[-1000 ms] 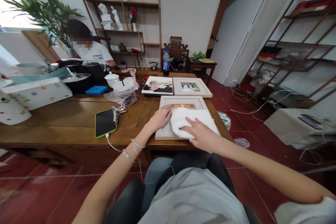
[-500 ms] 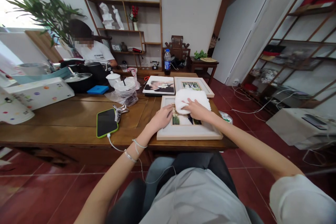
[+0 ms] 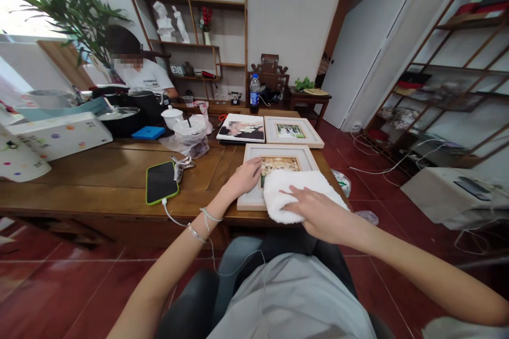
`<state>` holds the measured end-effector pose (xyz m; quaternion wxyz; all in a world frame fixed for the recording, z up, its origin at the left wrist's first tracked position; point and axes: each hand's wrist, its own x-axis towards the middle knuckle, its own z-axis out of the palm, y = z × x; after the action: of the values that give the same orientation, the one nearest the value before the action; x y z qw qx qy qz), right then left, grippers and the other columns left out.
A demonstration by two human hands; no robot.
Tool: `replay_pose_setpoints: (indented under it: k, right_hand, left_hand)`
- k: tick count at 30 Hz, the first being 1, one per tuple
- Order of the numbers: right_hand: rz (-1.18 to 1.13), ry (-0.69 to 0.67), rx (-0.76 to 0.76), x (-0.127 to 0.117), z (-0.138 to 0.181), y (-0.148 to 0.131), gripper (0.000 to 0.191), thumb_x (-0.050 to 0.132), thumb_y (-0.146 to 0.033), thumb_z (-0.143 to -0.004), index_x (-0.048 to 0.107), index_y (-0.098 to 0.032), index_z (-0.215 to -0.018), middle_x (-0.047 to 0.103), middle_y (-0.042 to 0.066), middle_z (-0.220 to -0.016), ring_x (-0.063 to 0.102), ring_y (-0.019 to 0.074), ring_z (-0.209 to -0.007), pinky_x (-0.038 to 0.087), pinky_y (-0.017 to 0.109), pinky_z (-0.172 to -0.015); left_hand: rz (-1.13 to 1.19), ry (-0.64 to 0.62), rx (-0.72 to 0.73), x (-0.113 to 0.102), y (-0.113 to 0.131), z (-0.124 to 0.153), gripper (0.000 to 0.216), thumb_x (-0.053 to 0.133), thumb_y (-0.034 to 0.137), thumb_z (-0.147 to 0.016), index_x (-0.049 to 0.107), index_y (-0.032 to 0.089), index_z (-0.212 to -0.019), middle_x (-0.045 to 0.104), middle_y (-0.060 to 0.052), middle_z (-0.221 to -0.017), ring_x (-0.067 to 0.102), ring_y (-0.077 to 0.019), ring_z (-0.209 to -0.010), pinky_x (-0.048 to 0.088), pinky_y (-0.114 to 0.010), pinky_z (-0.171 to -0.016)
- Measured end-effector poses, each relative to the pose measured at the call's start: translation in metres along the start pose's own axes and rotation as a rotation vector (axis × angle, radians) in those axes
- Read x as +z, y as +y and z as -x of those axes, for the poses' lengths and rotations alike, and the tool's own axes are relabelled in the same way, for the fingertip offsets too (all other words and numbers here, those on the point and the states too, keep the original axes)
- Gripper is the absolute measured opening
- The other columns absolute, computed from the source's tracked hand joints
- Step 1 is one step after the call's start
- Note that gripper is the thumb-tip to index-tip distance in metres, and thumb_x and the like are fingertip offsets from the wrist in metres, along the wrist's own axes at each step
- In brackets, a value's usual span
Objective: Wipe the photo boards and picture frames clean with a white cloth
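A light wooden picture frame [image 3: 248, 201] lies flat near the front edge of the wooden table [image 3: 99, 169]. My left hand [image 3: 243, 176] rests on the frame's left border with its fingers stretched out flat. My right hand [image 3: 318, 212] lies palm down on a folded white towel [image 3: 286, 190], pressing it onto the near half of the frame. The towel hides the lower part of the picture.
Two more framed pictures [image 3: 292, 131] [image 3: 242, 128] lie behind. A green-cased phone [image 3: 161, 183] on a cable lies at the left, beside foil and a plastic bag. Another person [image 3: 135, 71] sits at the far side. Water bottle [image 3: 254, 94], pots, shelves stand around.
My right hand has slid the towel from the frame's far half back to its near edge. My left hand has stayed on the left border.
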<state>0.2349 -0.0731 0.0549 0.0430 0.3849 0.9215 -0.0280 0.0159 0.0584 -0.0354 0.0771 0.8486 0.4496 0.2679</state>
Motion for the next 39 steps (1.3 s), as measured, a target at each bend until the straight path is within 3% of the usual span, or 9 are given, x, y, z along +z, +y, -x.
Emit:
replay_pose_setpoints:
  k: [5, 10, 13, 17, 22, 26, 29, 34, 39]
  right_hand:
    - [0.129, 0.03, 0.091, 0.019, -0.048, 0.045, 0.063, 0.044, 0.0, -0.071, 0.055, -0.02, -0.129, 0.035, 0.01, -0.151, 0.028, 0.0351, -0.139, 0.029, 0.056, -0.107]
    - [0.241, 0.172, 0.2, 0.013, -0.109, 0.085, 0.059, 0.042, 0.0, -0.077, 0.053, -0.02, -0.132, 0.03, 0.01, -0.153, 0.023, 0.0361, -0.14, 0.028, 0.059, -0.106]
    - [0.276, 0.166, 0.183, 0.012, -0.129, 0.093, 0.056, 0.044, 0.0, -0.078, 0.054, -0.018, -0.13, 0.028, 0.011, -0.154, 0.019, 0.0381, -0.141, 0.026, 0.062, -0.105]
    - [0.236, 0.083, 0.106, 0.016, -0.118, 0.078, 0.057, 0.042, 0.001, -0.077, 0.057, -0.019, -0.128, 0.034, 0.011, -0.151, 0.028, 0.0377, -0.137, 0.031, 0.061, -0.101]
    - [0.084, -0.03, -0.104, 0.004, -0.059, 0.034, 0.056, 0.042, 0.001, -0.074, 0.063, -0.022, -0.121, 0.043, 0.011, -0.146, 0.039, 0.0332, -0.132, 0.039, 0.051, -0.099]
    - [-0.013, -0.054, -0.113, -0.013, -0.015, 0.003, 0.058, 0.042, 0.001, -0.071, 0.064, -0.023, -0.119, 0.046, 0.01, -0.144, 0.045, 0.0306, -0.129, 0.042, 0.046, -0.098]
    - [-0.052, -0.056, -0.126, -0.015, 0.001, -0.01, 0.061, 0.043, 0.002, -0.068, 0.064, -0.025, -0.119, 0.043, 0.006, -0.146, 0.04, 0.0292, -0.133, 0.039, 0.047, -0.102]
    - [-0.018, 0.003, -0.037, 0.002, -0.014, -0.001, 0.061, 0.043, 0.001, -0.069, 0.061, -0.023, -0.122, 0.038, 0.007, -0.149, 0.033, 0.0305, -0.137, 0.036, 0.05, -0.104]
    - [0.13, 0.08, 0.129, 0.017, -0.068, 0.05, 0.061, 0.042, 0.001, -0.073, 0.056, -0.02, -0.128, 0.036, 0.01, -0.15, 0.029, 0.0325, -0.138, 0.031, 0.055, -0.106]
  left_hand:
    - [-0.002, -0.006, 0.029, -0.001, 0.001, 0.0, 0.036, 0.037, 0.023, -0.094, 0.059, 0.013, -0.12, 0.053, -0.012, -0.136, 0.045, -0.0221, -0.13, 0.039, -0.039, -0.108]
    - [0.005, -0.002, 0.023, -0.003, 0.001, 0.0, 0.035, 0.038, 0.023, -0.094, 0.06, 0.013, -0.12, 0.052, -0.012, -0.137, 0.046, -0.0225, -0.13, 0.039, -0.04, -0.108]
    - [0.017, 0.001, 0.02, -0.003, 0.001, 0.0, 0.035, 0.039, 0.022, -0.093, 0.059, 0.014, -0.122, 0.051, -0.012, -0.138, 0.045, -0.0226, -0.13, 0.038, -0.04, -0.108]
    - [0.059, 0.012, 0.027, -0.002, 0.001, -0.001, 0.037, 0.039, 0.019, -0.092, 0.058, 0.017, -0.124, 0.051, -0.009, -0.138, 0.046, -0.0221, -0.13, 0.037, -0.041, -0.11]
    - [0.064, 0.03, 0.017, 0.002, -0.001, 0.0, 0.037, 0.039, 0.02, -0.092, 0.058, 0.017, -0.124, 0.053, -0.01, -0.137, 0.046, -0.0216, -0.13, 0.037, -0.041, -0.11]
    - [0.039, 0.019, -0.007, 0.002, -0.002, 0.0, 0.037, 0.037, 0.024, -0.094, 0.058, 0.014, -0.123, 0.053, -0.012, -0.136, 0.046, -0.0219, -0.13, 0.037, -0.039, -0.11]
    - [0.026, 0.011, 0.002, 0.002, -0.003, 0.0, 0.037, 0.037, 0.025, -0.095, 0.058, 0.015, -0.123, 0.053, -0.011, -0.136, 0.046, -0.0213, -0.13, 0.037, -0.038, -0.109]
    - [0.022, 0.018, 0.005, 0.003, -0.003, 0.0, 0.037, 0.037, 0.025, -0.094, 0.058, 0.013, -0.123, 0.052, -0.012, -0.137, 0.045, -0.0219, -0.13, 0.037, -0.04, -0.109]
    - [0.033, 0.019, 0.023, 0.002, -0.002, 0.0, 0.034, 0.039, 0.024, -0.094, 0.059, 0.015, -0.12, 0.054, -0.011, -0.135, 0.046, -0.0222, -0.13, 0.039, -0.041, -0.108]
